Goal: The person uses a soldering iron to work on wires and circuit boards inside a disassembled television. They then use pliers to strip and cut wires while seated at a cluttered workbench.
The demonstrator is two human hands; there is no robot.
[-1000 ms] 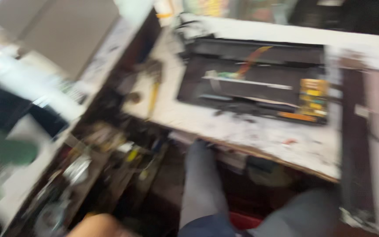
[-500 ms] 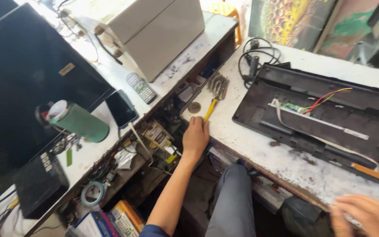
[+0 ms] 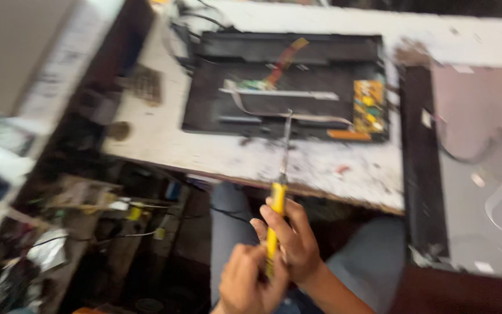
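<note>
Head view, and it's a blurry one: both hands sit low in the centre of the frame, over the person's lap, wrapped around a yellow-handled screwdriver point(image 3: 278, 192). The left hand point(image 3: 250, 283), at the bottom edge, is clenched around the lower end of the yellow handle; the right hand point(image 3: 290, 238), just above and to the right of it, grips the handle higher up, fingers curled across the yellow. The tool's long axis runs almost straight up the frame, leaning a touch to the right: handle at the bottom in the two hands, thin metal shaft rising from it, tip pointing to the top of the picture, away from the person. That tip shows in front of the lower edge of the opened black monitor casing point(image 3: 286, 81), which lies flat in the upper centre; whether it touches the casing cannot be told through the blur. Inside the casing, a yellow circuit board point(image 3: 369, 106) sits at the right, with a pale flat ribbon cable point(image 3: 274, 113) curving across the middle and an orange-red cable point(image 3: 283, 58) slanting up above it. All of that rests on a worn white workbench point(image 3: 204, 154), its front edge crossing the frame just above the hands. At the right, a grey back panel point(image 3: 477, 157) lies flat. In the lower left, a dark cluttered shelf point(image 3: 76, 221) of wires and parts, too smeared to name. Grey trouser legs point(image 3: 228, 221) show under the bench.
</note>
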